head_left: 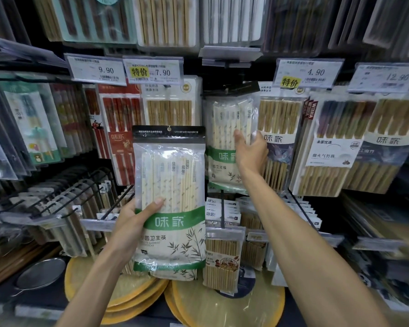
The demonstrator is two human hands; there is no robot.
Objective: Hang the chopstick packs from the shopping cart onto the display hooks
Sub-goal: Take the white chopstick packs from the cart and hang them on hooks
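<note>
Two chopstick packs in hand. Of these, nearer pack (pixel 170 197) upright before the shelves, gripped at mid-height by left hand (pixel 132 223), thumb on front, fingers curled behind. Farther up, second pack (pixel 227 138) against display between 7.90 tag (pixel 152 71) and 4.90 tag (pixel 309 73), right hand (pixel 250 152) fingers clamped on its right edge; whether on a hook, cannot tell.

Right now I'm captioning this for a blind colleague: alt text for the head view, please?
The left hand grips a bag of disposable bamboo chopsticks upright before a shop rack, while the right hand holds a matching bag against the rack, between other chopstick packs and below price tags.
</note>
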